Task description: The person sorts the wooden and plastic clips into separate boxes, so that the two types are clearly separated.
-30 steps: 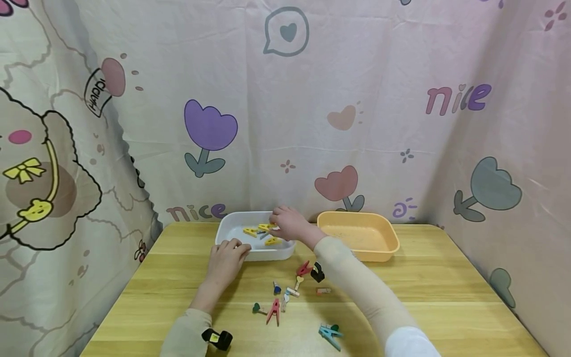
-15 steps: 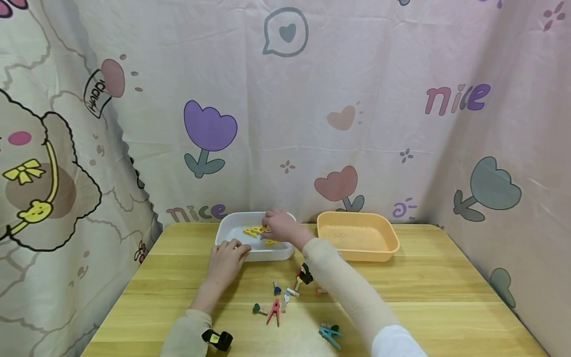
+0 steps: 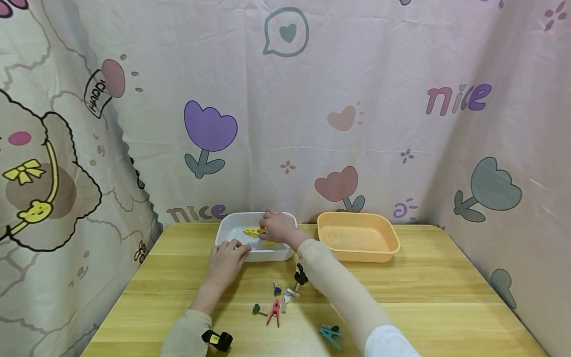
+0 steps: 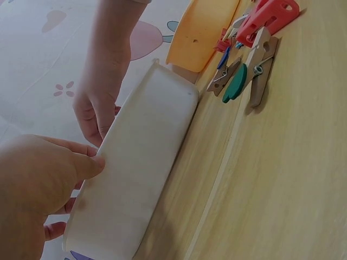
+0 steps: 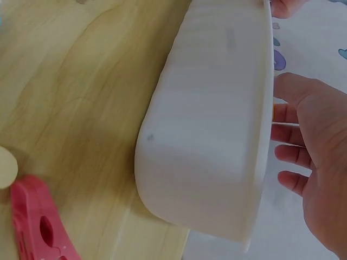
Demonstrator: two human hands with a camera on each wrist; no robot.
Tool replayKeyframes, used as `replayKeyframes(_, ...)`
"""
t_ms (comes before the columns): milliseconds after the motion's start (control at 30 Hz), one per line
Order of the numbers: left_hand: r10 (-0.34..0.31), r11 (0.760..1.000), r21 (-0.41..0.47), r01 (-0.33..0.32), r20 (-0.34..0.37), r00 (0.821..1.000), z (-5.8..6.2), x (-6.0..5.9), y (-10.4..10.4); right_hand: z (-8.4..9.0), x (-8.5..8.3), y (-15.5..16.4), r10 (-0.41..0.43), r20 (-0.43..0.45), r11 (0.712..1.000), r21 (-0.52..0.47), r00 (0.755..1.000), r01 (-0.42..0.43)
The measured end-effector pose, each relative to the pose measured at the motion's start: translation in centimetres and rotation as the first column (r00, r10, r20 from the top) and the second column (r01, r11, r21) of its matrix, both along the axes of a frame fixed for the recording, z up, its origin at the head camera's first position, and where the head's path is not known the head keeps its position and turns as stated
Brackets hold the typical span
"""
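Observation:
My left hand (image 3: 227, 265) grips the near rim of the white plastic tub (image 3: 270, 255); in the left wrist view the thumb lies on the tub's outer wall (image 4: 138, 168) and the fingers go behind the rim. My right hand (image 3: 280, 229) reaches down into the same tub, over yellow clothespins (image 3: 252, 232). In the right wrist view this hand (image 5: 325, 146) has its fingertips hidden behind the tub's rim, so I cannot tell whether it holds a clothespin.
An orange tub (image 3: 362, 256) stands to the right of the white one. In front lie a pink clothespin (image 3: 274, 313), a blue clothespin (image 3: 330, 337) and several small wooden clothespins, one with a green heart (image 3: 256, 309). A patterned curtain (image 3: 285, 124) hangs behind the table (image 3: 428, 297).
My right hand has shifted left and slightly lower within the white tub, covering more of the yellow clothespins. The left hand has stayed on the rim.

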State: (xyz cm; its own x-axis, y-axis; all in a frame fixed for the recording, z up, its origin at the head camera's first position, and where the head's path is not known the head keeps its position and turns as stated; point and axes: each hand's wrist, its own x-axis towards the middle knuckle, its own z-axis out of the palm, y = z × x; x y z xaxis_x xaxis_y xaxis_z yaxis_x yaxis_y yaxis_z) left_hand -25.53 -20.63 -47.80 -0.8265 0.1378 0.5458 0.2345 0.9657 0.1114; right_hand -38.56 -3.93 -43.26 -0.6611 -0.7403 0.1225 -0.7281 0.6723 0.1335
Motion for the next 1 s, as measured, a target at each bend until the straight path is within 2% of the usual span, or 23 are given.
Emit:
replayKeyframes(233, -0.013, 1.0, 0.001, 0.013, -0.018, 1.0, 0.0, 0.0, 0.1, 0.0, 0.2, 0.0, -0.03, 0.064, 0.999, -0.011, 0.998, 0.03)
replayKeyframes(567, -0.01, 1.0, 0.01, 0.011, -0.023, 1.0, -0.2, -0.1, 0.0, -0.2, 0.2, 0.6, -0.022, 0.039, 0.999, -0.046, 0.999, 0.024)
replayKeyframes(767, -0.001, 1.0, 0.014, 0.001, 0.002, 1.0, -0.1, -0.1, 0.0, 0.0, 0.4, 1.6, 0.006, 0.035, 0.997, -0.073, 0.999, -0.003)
replayKeyframes(1000, 0.007, 1.0, 0.012, -0.007, 0.019, 1.0, 0.0, -0.1, 0.0, 0.3, 0.7, 3.3, 0.081, 0.0, 0.993, -0.087, 0.997, -0.08)
